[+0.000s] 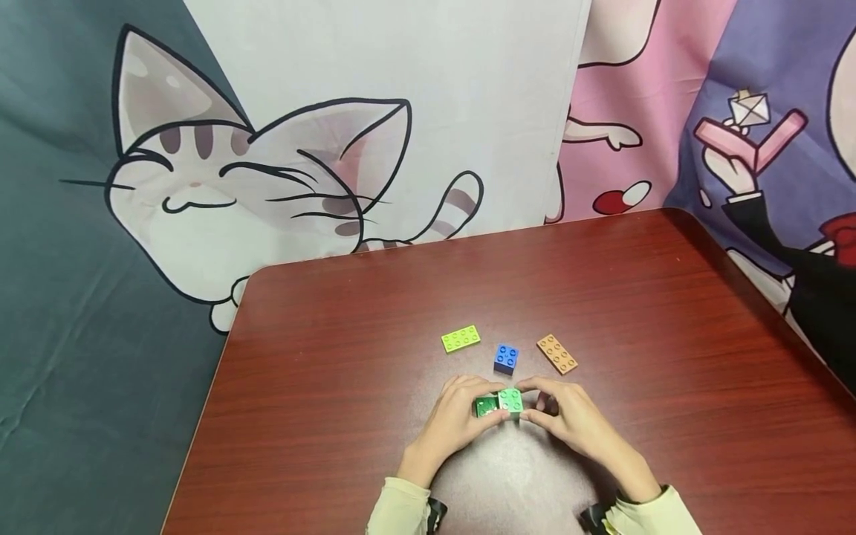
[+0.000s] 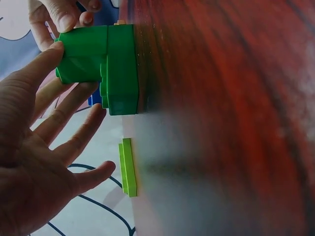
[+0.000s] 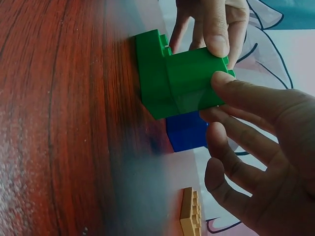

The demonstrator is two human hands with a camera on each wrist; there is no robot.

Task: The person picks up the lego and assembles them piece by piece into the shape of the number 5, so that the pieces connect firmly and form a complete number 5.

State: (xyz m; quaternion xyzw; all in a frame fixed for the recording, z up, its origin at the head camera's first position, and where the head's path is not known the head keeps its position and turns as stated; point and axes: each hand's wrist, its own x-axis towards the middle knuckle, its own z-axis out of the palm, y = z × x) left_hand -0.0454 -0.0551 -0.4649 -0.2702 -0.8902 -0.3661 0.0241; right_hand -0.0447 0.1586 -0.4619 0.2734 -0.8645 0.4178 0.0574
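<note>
Near the front of the table, a green building brick [image 1: 510,401] sits on the right part of a longer green brick [image 1: 487,406], making a step with bare studs on the left. My left hand [image 1: 456,412] pinches the upper brick from the left, thumb on the near side and fingers on the far side. From the right, my right hand [image 1: 571,416] pinches the same brick between thumb and index finger. Its other fingers curl loosely below, as the right wrist view shows. The lower brick [image 2: 122,69] rests on the tabletop in the left wrist view.
Just beyond the hands stands a blue brick [image 1: 506,357] with several studs. A lime green flat brick [image 1: 461,339] lies to its left and a tan flat brick [image 1: 557,354] to its right. The brown table [image 1: 321,416] ends at a printed cloth [image 1: 468,59].
</note>
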